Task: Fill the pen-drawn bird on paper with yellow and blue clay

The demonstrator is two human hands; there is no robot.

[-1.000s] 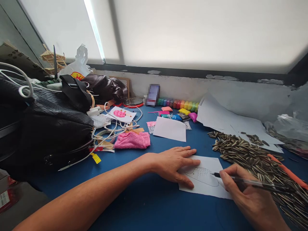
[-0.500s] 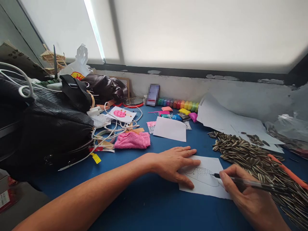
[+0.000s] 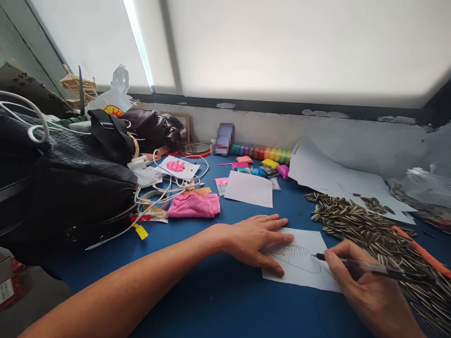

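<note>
My left hand [image 3: 259, 243] lies flat with spread fingers, thumb and fingertips over the left side of a white sheet of paper [image 3: 299, 278]. On that sheet is a line drawing [image 3: 303, 259], a rounded outline with rows of small curved marks inside, its left end close to my fingers. My right hand [image 3: 366, 286] grips a black pen [image 3: 373, 266] with a clear barrel. The pen's tip meets the paper at the upper right part of the drawing, or hovers just above it; I cannot tell which.
Striped sunflower seeds [image 3: 359, 230] are heaped at the right, with an orange strip [image 3: 419, 249] across them. Behind stand white sheets [image 3: 327, 164] and colourful clay packs [image 3: 262, 152]. A blank paper [image 3: 248, 188], pink cloth [image 3: 193, 206], white cables [image 3: 169, 190] and black bag [image 3: 84, 188] lie leftward.
My right hand and the pen have shifted very slightly to the right. My left hand and the paper stay in place.
</note>
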